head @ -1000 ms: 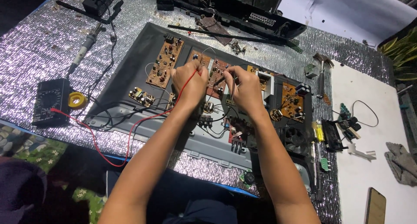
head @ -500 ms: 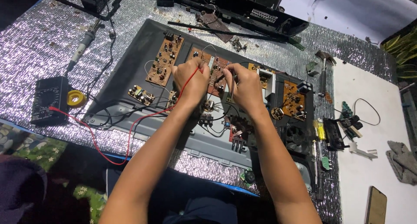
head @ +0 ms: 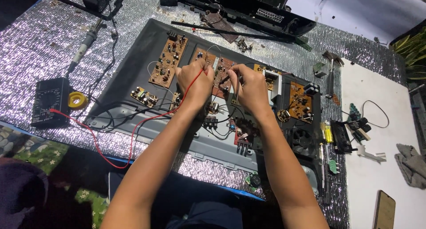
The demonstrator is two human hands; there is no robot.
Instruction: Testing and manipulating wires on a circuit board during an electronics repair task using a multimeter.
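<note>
Your left hand [head: 195,80] is closed in a tight grip on the thin red test lead [head: 133,130] and your right hand [head: 250,87] pinches the thin black probe [head: 235,92] — both tips rest on the brown rectangular circuit board [head: 220,73] between your hands. That board sits in the open grey metal chassis [head: 133,62] on the silver foil-covered counter [head: 35,38]. The red lead runs back to the black multimeter [head: 48,102] at your left.

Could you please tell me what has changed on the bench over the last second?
Very little. Both hands stay on the brown circuit board: the left hand keeps the red probe lead, the right hand the other probe. The right hand edged slightly leftward. The multimeter and soldering iron have not moved.
</note>
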